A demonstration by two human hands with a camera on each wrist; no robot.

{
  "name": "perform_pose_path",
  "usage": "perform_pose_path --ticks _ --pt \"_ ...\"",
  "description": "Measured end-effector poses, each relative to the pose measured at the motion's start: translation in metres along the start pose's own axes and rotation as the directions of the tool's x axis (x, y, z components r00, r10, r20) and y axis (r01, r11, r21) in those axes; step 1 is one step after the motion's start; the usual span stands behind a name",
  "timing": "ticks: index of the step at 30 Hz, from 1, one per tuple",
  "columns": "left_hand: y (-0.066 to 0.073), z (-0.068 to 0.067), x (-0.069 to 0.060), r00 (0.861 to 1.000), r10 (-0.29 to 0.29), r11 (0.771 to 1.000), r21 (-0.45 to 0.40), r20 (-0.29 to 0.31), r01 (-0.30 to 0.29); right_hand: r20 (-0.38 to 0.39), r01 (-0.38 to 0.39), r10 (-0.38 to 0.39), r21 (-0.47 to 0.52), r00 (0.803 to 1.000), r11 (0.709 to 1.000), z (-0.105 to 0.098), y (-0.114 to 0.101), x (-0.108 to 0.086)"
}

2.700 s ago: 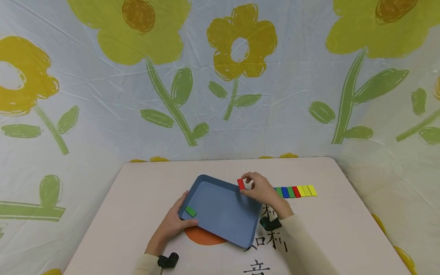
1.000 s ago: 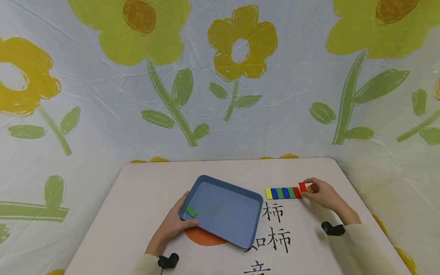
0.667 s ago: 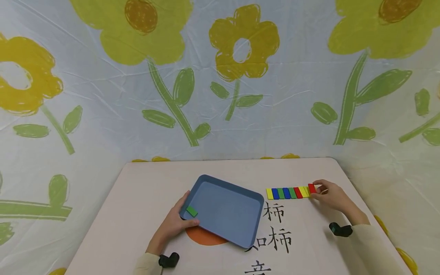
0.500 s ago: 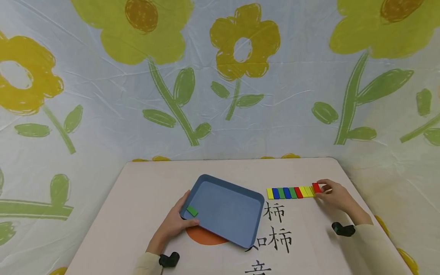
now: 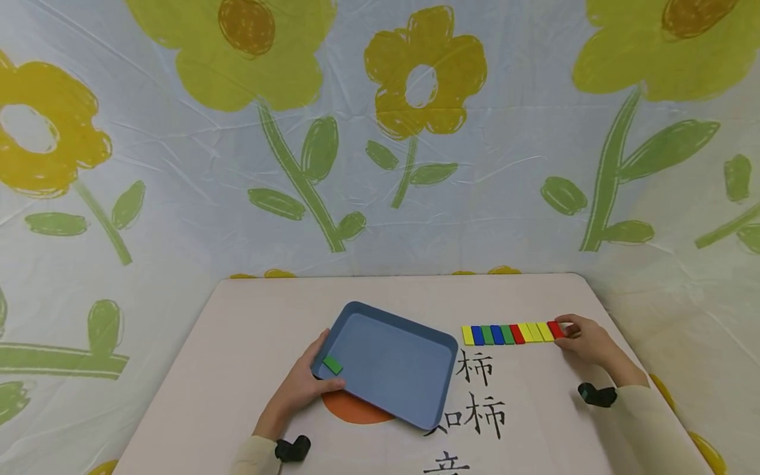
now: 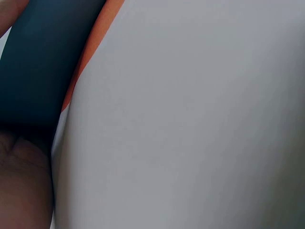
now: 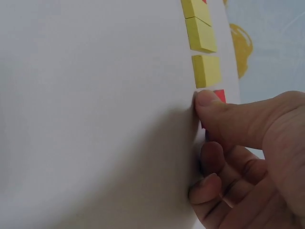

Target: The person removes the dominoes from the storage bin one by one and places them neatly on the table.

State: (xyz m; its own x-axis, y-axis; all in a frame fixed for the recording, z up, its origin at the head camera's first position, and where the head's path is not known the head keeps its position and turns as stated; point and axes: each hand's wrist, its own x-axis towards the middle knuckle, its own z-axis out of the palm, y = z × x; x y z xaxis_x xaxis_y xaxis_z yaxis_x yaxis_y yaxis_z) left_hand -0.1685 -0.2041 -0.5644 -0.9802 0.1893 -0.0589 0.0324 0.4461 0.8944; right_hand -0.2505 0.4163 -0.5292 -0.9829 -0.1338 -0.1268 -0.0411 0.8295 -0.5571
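Note:
My left hand (image 5: 297, 386) grips the lower left corner of a blue rectangular tray (image 5: 393, 369), thumb over the rim. A single green tile (image 5: 333, 365) lies inside, close to that thumb. With thumb and fingers, my right hand (image 5: 589, 342) pinches a red tile (image 5: 555, 329) at the right end of a row of several coloured tiles. Just left of it is a yellow tile (image 5: 543, 332); in the right wrist view a narrow gap shows between that yellow tile (image 7: 206, 71) and the red one, mostly hidden by my thumb. The left wrist view shows the tray's dark side (image 6: 40, 67).
The row runs leftward to a yellow tile (image 5: 468, 335) near the tray's right corner. Black printed characters (image 5: 483, 415) and an orange printed shape (image 5: 356, 409) mark the pale table (image 5: 267, 316). Behind hangs a flower-patterned cloth (image 5: 487, 218).
My right hand has carried the red tile from above the tray rightward along the row and lowered it to the row's right end. The left hand and tray have stayed in place.

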Motion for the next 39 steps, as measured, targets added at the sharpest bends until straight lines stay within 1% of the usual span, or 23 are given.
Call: perform_pose_path --ticks 4,8,11,17,24,31,36,39 --pt "0.0 0.0 0.001 1.0 0.005 1.0 -0.002 0.007 -0.005 0.033 -0.018 0.017 0.004 0.999 1.0 -0.001 0.001 0.001" --pt "0.0 -0.001 0.001 1.0 0.0 1.0 -0.003 0.008 0.0 0.056 -0.014 0.013 0.009 0.998 1.0 -0.002 0.0 0.002" --pt "0.0 -0.001 0.001 1.0 -0.003 1.0 -0.002 0.006 0.003 0.054 -0.005 0.004 0.012 0.999 1.0 -0.002 -0.001 0.002" --pt "0.0 0.0 0.001 1.0 -0.002 1.0 0.003 0.013 0.002 0.045 -0.01 0.01 0.01 0.999 1.0 -0.001 -0.003 0.001" --pt "0.0 -0.001 0.001 1.0 -0.013 1.0 -0.011 0.006 0.013 0.046 -0.021 0.02 0.009 0.999 1.0 0.0 -0.004 0.002" --pt "-0.001 0.0 0.001 1.0 -0.003 1.0 -0.009 0.008 0.003 0.048 -0.038 0.037 0.014 0.998 0.999 -0.002 -0.005 0.001" --pt "-0.002 0.0 0.001 1.0 -0.007 1.0 -0.009 0.007 0.007 0.044 -0.031 0.033 -0.036 0.999 0.999 -0.005 -0.006 0.002" --pt "-0.002 0.0 0.001 1.0 -0.009 1.0 -0.007 0.007 0.009 0.048 -0.056 0.059 -0.07 0.997 0.996 -0.008 -0.011 0.002"
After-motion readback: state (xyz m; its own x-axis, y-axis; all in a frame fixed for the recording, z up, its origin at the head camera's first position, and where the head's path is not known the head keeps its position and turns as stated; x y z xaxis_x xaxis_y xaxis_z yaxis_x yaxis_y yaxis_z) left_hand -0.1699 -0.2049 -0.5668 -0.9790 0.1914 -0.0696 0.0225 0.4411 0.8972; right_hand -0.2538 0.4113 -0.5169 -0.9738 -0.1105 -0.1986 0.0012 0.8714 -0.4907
